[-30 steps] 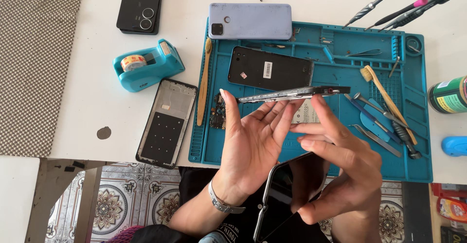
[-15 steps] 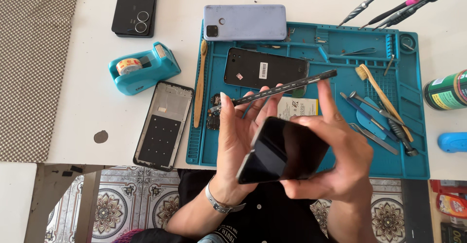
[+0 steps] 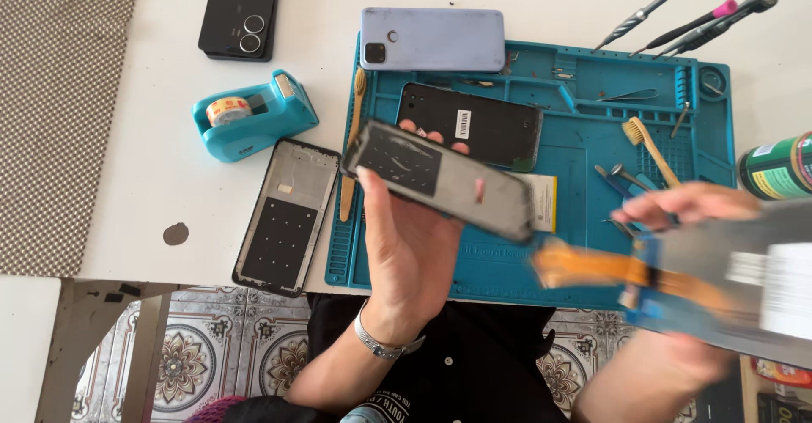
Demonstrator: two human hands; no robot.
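Left hand [image 3: 406, 245] grips phone frame [image 3: 440, 179]; right hand [image 3: 685, 207] pinches blurred display panel [image 3: 744, 279]. Keep orange flex cable [image 3: 592, 266] slack, support the panel flat.

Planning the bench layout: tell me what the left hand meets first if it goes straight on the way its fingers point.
The left hand, holding a phone frame, points up the picture; first in line looks like the black phone on the blue mat, though depth is unclear.
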